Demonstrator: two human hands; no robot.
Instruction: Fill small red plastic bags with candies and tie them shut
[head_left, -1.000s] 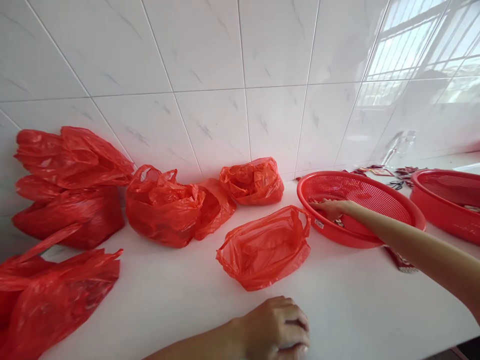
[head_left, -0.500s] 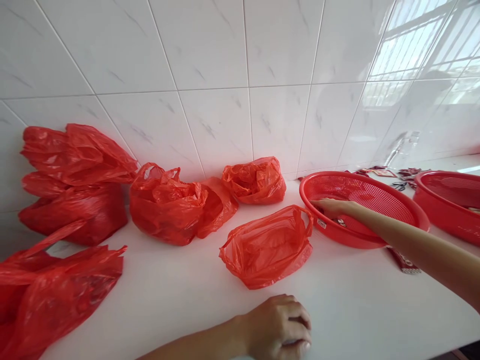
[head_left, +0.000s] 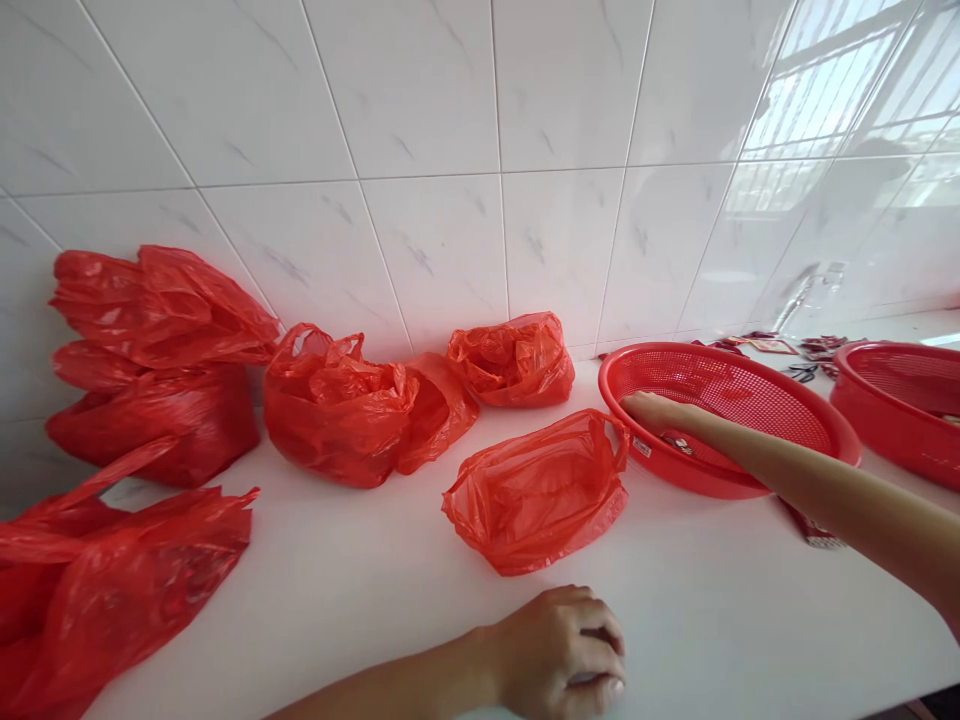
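Observation:
My left hand point(head_left: 561, 650) rests on the white table point(head_left: 360, 590) with its fingers curled in; nothing shows in them. Just beyond it lies a red plastic bag point(head_left: 536, 495), its mouth spread wide towards me. To the right, my right hand point(head_left: 651, 410) reaches down inside a round red plastic basket point(head_left: 806, 445) with a mesh wall. Its fingers are hidden from view. Below the right wrist, a few small pale pieces point(head_left: 679, 443) show in the basket; I cannot tell what they are.
More red plastic bags point(head_left: 337, 420) stand along the tiled wall point(head_left: 442, 240), with another bag point(head_left: 150, 590) at front left. A second red basket point(head_left: 896, 410) stands at the right. Small dark-red packets point(head_left: 810, 525) and scissors point(head_left: 802, 372) lie around the baskets, near a clear bottle point(head_left: 806, 300).
My right hand has sunk a little deeper into the basket, and its fingers are now out of sight. The left hand stays in place on the table.

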